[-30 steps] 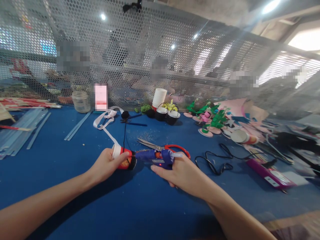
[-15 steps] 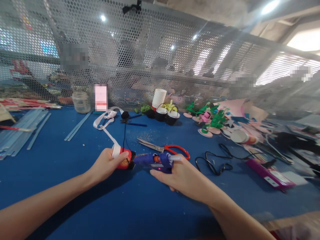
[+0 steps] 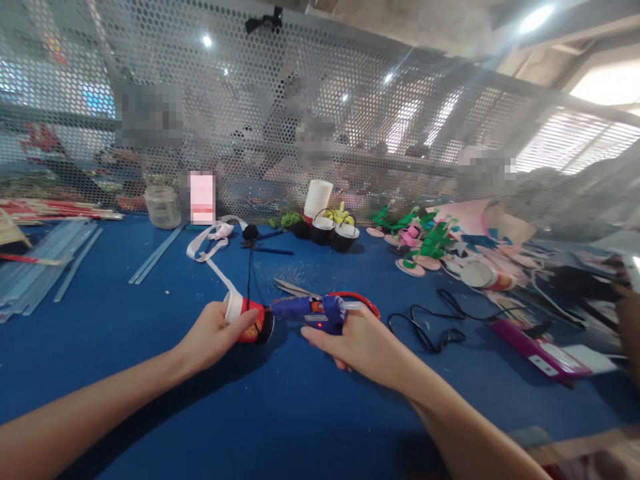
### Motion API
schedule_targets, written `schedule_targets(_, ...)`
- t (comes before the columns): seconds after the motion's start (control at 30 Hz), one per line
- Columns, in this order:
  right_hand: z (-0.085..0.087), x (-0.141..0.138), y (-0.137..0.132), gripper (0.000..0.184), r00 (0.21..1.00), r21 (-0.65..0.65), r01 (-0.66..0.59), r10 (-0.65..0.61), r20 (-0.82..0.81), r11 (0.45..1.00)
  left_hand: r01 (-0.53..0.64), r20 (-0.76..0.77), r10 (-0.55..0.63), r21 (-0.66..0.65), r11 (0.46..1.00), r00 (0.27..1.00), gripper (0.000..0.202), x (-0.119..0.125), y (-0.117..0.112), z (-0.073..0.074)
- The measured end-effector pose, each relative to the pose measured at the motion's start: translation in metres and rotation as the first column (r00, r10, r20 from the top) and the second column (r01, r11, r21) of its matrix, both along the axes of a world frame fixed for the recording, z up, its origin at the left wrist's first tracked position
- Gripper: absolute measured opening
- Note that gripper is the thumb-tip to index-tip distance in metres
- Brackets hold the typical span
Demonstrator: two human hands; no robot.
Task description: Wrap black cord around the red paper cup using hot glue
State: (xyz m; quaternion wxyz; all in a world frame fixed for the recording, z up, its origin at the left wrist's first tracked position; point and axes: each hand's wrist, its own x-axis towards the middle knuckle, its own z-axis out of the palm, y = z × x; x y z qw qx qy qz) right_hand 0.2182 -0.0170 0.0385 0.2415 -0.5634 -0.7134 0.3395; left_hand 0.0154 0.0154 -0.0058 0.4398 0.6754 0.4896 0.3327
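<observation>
My left hand (image 3: pixel 213 333) is closed around a red paper cup (image 3: pixel 253 325) lying on its side, with a black band at its right end. A white ribbon (image 3: pixel 219 272) runs from the cup's white rim, and black yarn (image 3: pixel 249 277) leads from the cup up to a black ball. My right hand (image 3: pixel 357 340) grips a blue glue gun (image 3: pixel 313 315), its small red light lit and a clear glue stick at its back. The gun's nozzle meets the upper part of the cup's black end; whether it touches I cannot tell. Behind the gun lie red-handled scissors (image 3: pixel 357 297), partly covered.
Two black-and-white cups (image 3: pixel 346 235) with handles stand near a stack of white cups (image 3: pixel 319 197). Glue sticks (image 3: pixel 50 260) and a glass jar (image 3: pixel 163 207) are at left. Green craft pieces (image 3: pixel 433 237), a black cable (image 3: pixel 425 327) and a purple power strip (image 3: pixel 540 350) lie right.
The glue gun has risen slightly at the cup's black end, now covering more of the scissors. The cup has turned a little, showing its end. A person's hand has appeared at the right edge.
</observation>
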Motion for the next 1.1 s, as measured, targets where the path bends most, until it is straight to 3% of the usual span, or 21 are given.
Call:
schedule_targets(0.2,0.0,-0.002,0.005,0.022,1.0,-0.044,0.012,-0.013,-0.011,0.999,0.003,0.008,-0.004,0.047,0.999,1.0,0.031,-0.002,-0.002,-0.002)
schedule_targets(0.43,-0.004,0.003,0.011,0.022,0.998,-0.05,-0.033,0.03,-0.054,0.998,-0.007,0.063,0.006,0.01,1.0,0.998,0.028,0.0,-0.004,-0.002)
schedule_targets(0.6,-0.004,0.015,0.025,0.025,0.965,-0.118,-0.02,-0.012,-0.263,0.993,-0.057,0.074,0.057,-0.008,0.998,0.996,0.031,0.0,0.0,-0.001)
schedule_targets(0.73,-0.006,0.022,0.042,0.023,0.863,-0.081,0.125,-0.149,-0.482,0.989,-0.144,0.116,0.143,0.001,0.99,0.983,0.032,-0.001,0.004,0.001)
schedule_targets(0.8,-0.009,0.024,0.052,0.023,0.884,-0.037,0.179,-0.177,-0.433,0.983,-0.187,0.156,0.187,-0.014,0.982,0.97,0.032,-0.002,0.005,0.002)
schedule_targets(0.93,-0.018,0.027,0.078,0.026,0.964,0.042,0.228,-0.219,-0.153,0.973,-0.255,0.233,0.253,-0.022,0.967,0.939,0.033,-0.005,0.008,0.001)
schedule_targets(1.1,-0.036,0.032,0.115,0.041,0.939,0.082,0.327,-0.333,0.088,0.942,-0.273,0.27,0.262,0.003,0.962,0.927,0.034,-0.01,0.011,-0.002)
